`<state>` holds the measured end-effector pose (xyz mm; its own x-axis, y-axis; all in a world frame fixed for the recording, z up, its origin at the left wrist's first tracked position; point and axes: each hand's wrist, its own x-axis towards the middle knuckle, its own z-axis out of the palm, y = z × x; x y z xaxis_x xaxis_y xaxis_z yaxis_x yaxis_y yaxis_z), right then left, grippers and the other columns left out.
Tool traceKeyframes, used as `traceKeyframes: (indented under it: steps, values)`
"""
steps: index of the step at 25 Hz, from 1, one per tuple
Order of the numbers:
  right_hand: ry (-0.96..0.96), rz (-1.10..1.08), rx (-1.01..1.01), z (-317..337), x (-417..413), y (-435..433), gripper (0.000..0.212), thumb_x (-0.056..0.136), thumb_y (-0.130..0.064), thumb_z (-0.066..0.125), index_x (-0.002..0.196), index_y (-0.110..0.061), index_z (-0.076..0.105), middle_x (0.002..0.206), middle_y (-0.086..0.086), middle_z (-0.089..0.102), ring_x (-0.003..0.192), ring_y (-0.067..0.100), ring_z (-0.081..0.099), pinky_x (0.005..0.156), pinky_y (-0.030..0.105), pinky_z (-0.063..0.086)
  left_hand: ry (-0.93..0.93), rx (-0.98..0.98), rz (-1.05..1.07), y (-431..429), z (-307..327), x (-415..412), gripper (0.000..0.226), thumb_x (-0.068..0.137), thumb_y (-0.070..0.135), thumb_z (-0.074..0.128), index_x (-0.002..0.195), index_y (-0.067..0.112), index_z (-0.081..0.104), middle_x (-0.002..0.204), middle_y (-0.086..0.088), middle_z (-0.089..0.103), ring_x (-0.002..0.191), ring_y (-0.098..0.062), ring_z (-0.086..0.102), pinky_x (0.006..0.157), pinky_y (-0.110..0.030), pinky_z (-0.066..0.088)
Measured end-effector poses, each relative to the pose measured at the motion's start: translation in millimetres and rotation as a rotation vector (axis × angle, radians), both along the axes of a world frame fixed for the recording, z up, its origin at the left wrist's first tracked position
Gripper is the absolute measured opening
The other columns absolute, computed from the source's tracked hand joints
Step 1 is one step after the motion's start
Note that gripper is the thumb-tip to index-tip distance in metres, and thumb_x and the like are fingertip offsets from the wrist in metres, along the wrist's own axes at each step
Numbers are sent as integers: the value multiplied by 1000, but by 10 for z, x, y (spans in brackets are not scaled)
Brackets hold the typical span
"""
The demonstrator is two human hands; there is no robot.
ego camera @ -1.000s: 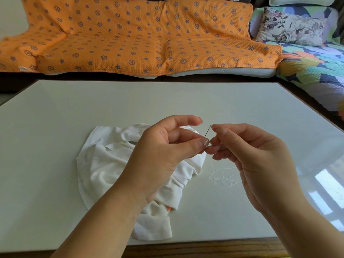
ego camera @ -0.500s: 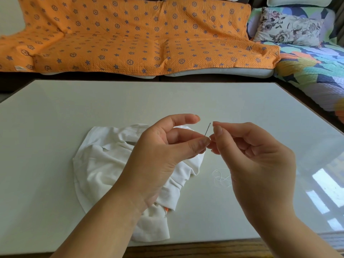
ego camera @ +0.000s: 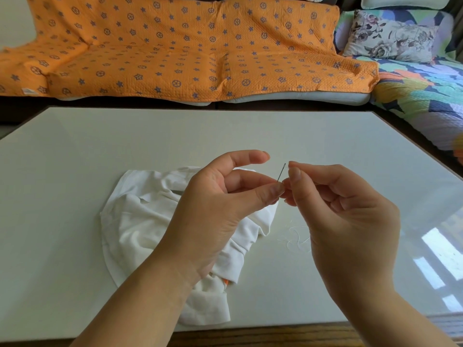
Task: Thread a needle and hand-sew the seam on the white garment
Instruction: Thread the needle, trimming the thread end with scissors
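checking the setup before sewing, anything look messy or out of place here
Mostly tidy. The thread lies in a loose tangle on the table right of the garment, which is crumpled in a heap; the tangle might knot when pulled.

Glossy smooth table (ego camera: 250,131), soft white cloth garment (ego camera: 140,221), metal needle (ego camera: 281,172).

Orange star-print sofa cover (ego camera: 175,51), floral pillow (ego camera: 390,38), white table (ego camera: 225,131)

Garment (ego camera: 140,221) on table (ego camera: 75,151), thread (ego camera: 294,237) right of it
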<state>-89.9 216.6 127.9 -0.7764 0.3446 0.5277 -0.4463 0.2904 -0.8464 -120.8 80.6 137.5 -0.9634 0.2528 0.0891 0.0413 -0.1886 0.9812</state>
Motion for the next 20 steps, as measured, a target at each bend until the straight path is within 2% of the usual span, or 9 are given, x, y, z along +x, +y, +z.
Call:
traceKeyframes:
  steps: [6,12,16,20]
  values:
    - [25,-6,19,-12,-20,-2,7,86,-19,71,85,-25,73,77,-9,74,75,15,72,70,24,57,10,2,0,2,-8,-5,44,67,25,76,109,25,64,83,0,76,79,-12,71,67,-15,49]
    - [30,0,18,-14,-20,1,10,84,-18,69,85,-27,73,77,-10,74,75,14,72,70,22,56,20,-6,6,16,7,4,43,67,26,76,109,25,64,83,1,76,81,-11,72,72,-18,49]
    - [33,-3,37,-19,-28,7,12,85,-13,71,85,-25,73,77,-9,74,75,14,72,70,21,56,29,-9,18,23,13,12,44,65,28,76,107,25,64,82,2,76,82,-11,72,80,-21,47]
    - [24,2,37,-19,-25,12,13,86,-11,72,85,-24,74,77,-9,74,76,14,72,71,21,56,43,-20,22,23,12,17,43,66,29,76,107,26,64,83,2,76,83,-10,72,79,-20,48]
